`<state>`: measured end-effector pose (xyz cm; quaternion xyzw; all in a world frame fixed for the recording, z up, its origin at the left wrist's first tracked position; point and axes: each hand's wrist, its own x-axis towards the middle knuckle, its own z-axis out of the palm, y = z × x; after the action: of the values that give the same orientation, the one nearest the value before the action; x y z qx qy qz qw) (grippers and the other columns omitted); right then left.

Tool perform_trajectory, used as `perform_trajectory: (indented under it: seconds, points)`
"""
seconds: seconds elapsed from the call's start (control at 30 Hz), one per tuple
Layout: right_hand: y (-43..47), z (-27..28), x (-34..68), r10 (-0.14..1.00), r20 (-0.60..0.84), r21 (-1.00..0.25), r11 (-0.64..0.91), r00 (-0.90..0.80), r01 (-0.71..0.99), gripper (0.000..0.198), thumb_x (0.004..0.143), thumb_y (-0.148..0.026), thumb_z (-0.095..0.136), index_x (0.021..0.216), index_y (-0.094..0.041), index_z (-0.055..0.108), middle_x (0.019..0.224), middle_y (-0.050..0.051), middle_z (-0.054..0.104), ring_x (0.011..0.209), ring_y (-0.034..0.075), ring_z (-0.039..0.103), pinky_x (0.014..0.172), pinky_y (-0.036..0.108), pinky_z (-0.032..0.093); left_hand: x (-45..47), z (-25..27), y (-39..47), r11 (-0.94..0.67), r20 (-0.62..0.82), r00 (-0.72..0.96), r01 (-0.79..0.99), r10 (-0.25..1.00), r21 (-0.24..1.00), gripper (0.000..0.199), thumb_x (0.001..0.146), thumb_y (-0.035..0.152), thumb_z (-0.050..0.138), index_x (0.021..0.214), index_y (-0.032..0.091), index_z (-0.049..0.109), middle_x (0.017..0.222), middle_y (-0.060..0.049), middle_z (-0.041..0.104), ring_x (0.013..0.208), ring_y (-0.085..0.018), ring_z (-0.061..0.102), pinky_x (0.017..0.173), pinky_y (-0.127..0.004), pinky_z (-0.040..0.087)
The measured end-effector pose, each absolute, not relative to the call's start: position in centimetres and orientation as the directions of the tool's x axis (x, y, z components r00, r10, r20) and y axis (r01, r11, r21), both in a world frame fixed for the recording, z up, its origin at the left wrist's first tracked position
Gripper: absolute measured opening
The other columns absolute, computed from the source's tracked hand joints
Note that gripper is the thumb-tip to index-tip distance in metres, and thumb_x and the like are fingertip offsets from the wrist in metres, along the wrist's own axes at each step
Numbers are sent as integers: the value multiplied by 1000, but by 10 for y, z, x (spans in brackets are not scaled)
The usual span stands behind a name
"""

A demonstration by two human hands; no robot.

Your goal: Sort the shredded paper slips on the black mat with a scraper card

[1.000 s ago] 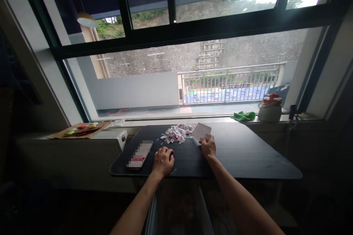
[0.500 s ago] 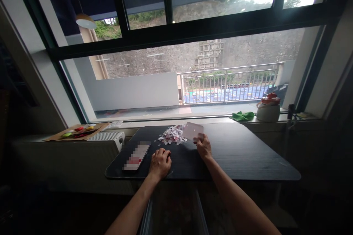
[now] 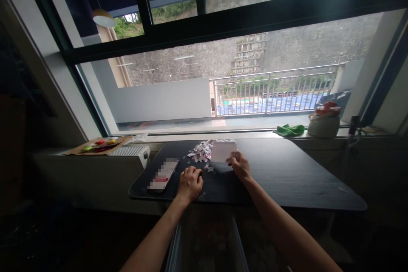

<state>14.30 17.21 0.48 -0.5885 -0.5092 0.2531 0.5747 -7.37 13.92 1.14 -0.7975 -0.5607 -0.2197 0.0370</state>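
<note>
A heap of small torn paper scraps [image 3: 200, 152], white with reddish marks, lies on the dark table [image 3: 287, 174]. My right hand [image 3: 240, 165] grips the lower right corner of a thin, pale, rounded rectangular panel [image 3: 221, 152]; its exact kind is unclear. The panel is tilted over the right side of the heap and hides part of it. A few loose scraps [image 3: 208, 168] lie below the panel's left edge. Close to the table's front edge, my left hand [image 3: 190, 182] rests with curled fingers, its palm hidden. Left of it lies a phone [image 3: 163, 175] with a blurred-out screen.
A radiator [image 3: 134, 151] stands left of the table, with cardboard [image 3: 117, 144] and colourful items on top. On the windowsill are a green cloth [image 3: 289, 130] and a pale pot-like container [image 3: 323, 125] with an orange-red top. A large window stands beyond the table.
My right hand has lowered the panel and turned it more upright beside the heap. Some scraps now lie separated in front of the pile. My left hand stays in place; the view has shifted slightly.
</note>
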Motion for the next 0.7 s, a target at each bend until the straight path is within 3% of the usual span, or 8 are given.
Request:
perform_trajectory:
  seconds: [0.1,0.27,0.5,0.7]
  points:
    - [173,5,141,879,301,-933,192,370,305,26,71,-24,44,96,-22,53,74,0,69,62,16,66,64,30,49,-74,12,139,-367,388,274,910,880,190,24,84,20,45,101,22,62,103,-6,58,100,-21,51,91,-36,38]
    - [164,10,143,918,308,-932,239,250,272,20,67,-22,44,85,-20,53,71,0,68,53,15,62,58,29,49,-74,12,139,-382,395,283,904,874,195,24,84,20,45,101,21,62,102,-7,58,100,-21,51,91,-35,38]
    - [142,10,161,890,318,-939,248,327,237,30,67,-26,45,95,-18,53,76,3,69,55,15,62,55,28,48,-74,12,137,-379,393,286,907,874,183,25,84,22,45,101,20,63,102,-7,58,100,-22,51,90,-36,38]
    - [136,11,159,909,339,-918,263,243,297,19,65,-23,46,81,-18,56,64,0,65,49,13,58,52,27,48,-74,14,137,-380,389,286,905,876,190,25,84,22,45,102,20,63,102,-7,58,100,-22,51,90,-36,39]
